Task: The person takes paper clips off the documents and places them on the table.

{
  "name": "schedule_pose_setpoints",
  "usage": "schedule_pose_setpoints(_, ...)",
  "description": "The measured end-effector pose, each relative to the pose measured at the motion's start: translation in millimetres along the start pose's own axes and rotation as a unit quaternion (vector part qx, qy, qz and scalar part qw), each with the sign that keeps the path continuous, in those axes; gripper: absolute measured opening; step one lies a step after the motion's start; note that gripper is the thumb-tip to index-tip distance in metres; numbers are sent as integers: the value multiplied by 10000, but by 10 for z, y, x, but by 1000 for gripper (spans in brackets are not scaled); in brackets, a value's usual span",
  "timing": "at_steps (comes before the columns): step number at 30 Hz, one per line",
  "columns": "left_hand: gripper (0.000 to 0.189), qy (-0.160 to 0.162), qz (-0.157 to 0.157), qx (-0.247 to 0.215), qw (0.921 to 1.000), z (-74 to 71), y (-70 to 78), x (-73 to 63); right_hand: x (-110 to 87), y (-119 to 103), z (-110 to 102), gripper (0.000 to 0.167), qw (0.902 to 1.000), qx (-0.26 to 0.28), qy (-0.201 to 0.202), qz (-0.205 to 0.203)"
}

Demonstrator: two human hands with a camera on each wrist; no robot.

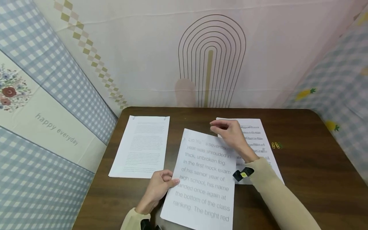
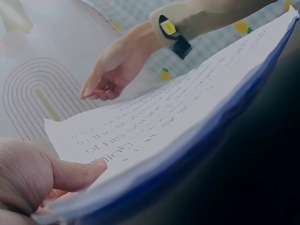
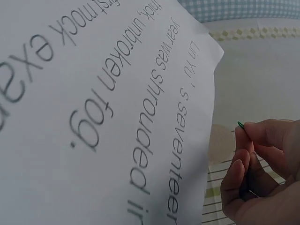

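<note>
The left hand [image 1: 159, 188] pinches the large-print paper [image 1: 204, 179] at nine o'clock; beyond its twelve o'clock edge, the right hand [image 1: 231, 132] pinches a small green clip [image 3: 240, 124], apart from it. Squaring clip to edge would probably prevent creasing.

Your place: home-like desk nook; one brown table [image 1: 304, 143], blue gingham hanging [image 1: 66, 64], "happy everyday" panel [image 1: 54, 127], printed sheets [image 1: 202, 179].

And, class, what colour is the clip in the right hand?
Green; the clip shows best in the right wrist view.
</note>
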State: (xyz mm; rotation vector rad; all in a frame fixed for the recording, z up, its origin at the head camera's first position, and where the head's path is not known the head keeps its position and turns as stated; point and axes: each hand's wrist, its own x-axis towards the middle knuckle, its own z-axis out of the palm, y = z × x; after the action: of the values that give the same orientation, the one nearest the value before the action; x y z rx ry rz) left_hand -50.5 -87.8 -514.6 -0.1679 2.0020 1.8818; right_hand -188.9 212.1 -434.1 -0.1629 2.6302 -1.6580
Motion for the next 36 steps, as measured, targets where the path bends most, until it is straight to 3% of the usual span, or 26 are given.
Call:
schedule_pose_setpoints(6,17,216,-22,70,9997,-47,65,64,-114,107,-268,29,9995,31,279,171)
schedule_pose_setpoints(15,16,700,-143,301,9970,-83,157,159,-337,365,-693,36,9965,-409,711,159)
schedule_pose_setpoints(23,13,1014,-190,152,9946,-121,193,275,-480,631,-1020,38,9879,-820,1159,631)
schedule_pose_setpoints(36,14,1351,-170,435,9897,-182,233,504,-653,1044,-1471,39,9748,-1190,1590,1012)
